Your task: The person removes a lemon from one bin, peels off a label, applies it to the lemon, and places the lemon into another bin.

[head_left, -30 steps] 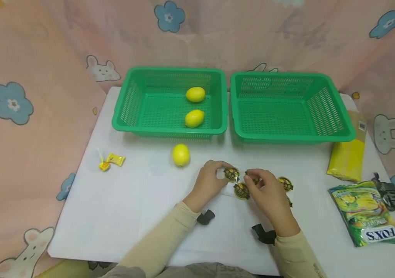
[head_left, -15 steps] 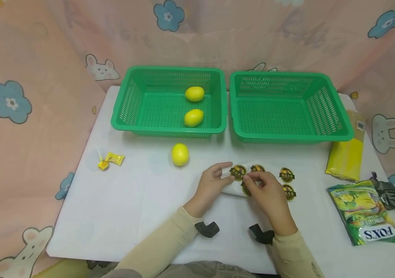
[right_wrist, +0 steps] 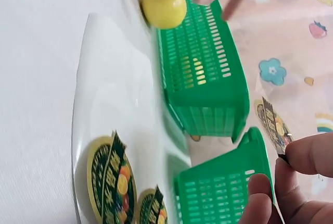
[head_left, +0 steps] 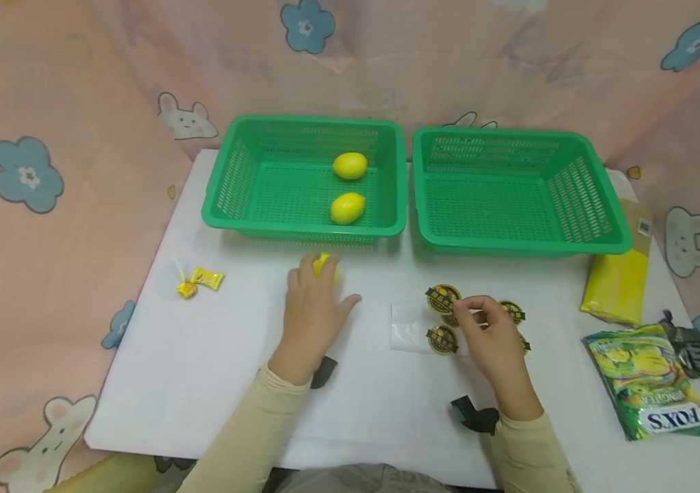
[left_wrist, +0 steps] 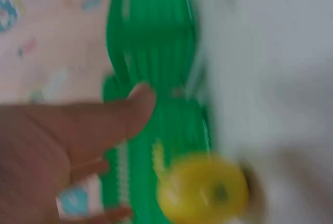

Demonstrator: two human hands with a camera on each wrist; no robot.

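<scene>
My left hand (head_left: 311, 315) reaches over a lemon (head_left: 325, 263) on the white table, fingers spread and thumb out to the side. In the left wrist view the lemon (left_wrist: 203, 195) lies apart from the thumb. The right wrist view shows that hand above the lemon (right_wrist: 164, 5). My right hand (head_left: 498, 342) pinches a round black-and-gold sticker (head_left: 442, 299) between thumb and fingertip; the sticker (right_wrist: 271, 122) stands up off its backing. Below it lies a glossy sticker sheet (head_left: 408, 330) with several similar stickers, partly hidden by the right hand.
Behind the hands stand two green baskets. The left basket (head_left: 264, 226) holds two lemons (head_left: 348, 186); the right basket (head_left: 522, 244) is beside it. Wrapped candies (head_left: 205, 277) lie at left. A yellow packet (head_left: 618, 281), a Fox's bag (head_left: 652, 383) and a black wrapper (head_left: 692, 352) lie at right.
My left hand has left the sticker sheet and moved left to above the lemon. The right hand has shifted slightly right, with a sticker now lifted in its pinch.
</scene>
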